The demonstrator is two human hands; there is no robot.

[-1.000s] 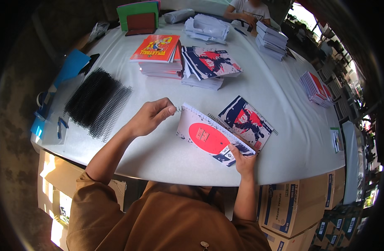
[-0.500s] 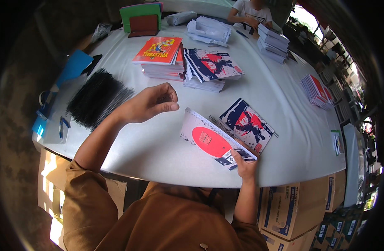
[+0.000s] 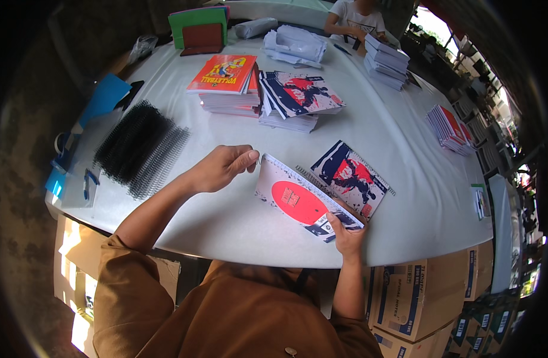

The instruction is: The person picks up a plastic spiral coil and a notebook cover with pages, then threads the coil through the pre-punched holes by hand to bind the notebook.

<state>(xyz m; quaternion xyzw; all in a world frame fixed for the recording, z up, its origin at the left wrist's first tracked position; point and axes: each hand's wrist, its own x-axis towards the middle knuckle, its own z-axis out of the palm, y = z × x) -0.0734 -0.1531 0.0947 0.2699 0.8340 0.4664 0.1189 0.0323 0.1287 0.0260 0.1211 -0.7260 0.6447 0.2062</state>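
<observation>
And here's the R hand (image 3: 345,231), wrapped firmly round the lower right end of a white notebook (image 3: 292,200) w/ a red oval on its cover, thumb on the front, fingers mostly hidden behind. That notebook's held tilted above the near side of the desk (image 3: 432,200), its row of punched holes along the upper edge. Over to the L hand (image 3: 251,160): thumb & fingers pinched tight on a thin wire (image 3: 260,159) right at the notebook's upper left corner; can't tell how much wire's tucked in the palm.

Just behind, a second notebook (image 3: 348,176), blue, red & white, lies on the desk w/ a spiral along its upper right edge. Out L, a big heap of dark wire coils (image 3: 134,143), & beyond it nr the edge a blue-handled tool (image 3: 91,179). Far side, ctr: an orange-topped stack (image 3: 226,74) next to a blue-and-white stack (image 3: 304,95). Way over R, a pile of red-covered books (image 3: 448,128). Someone in a white T-shirt (image 3: 345,15) sits across, behind a stack of white pads (image 3: 384,64).
</observation>
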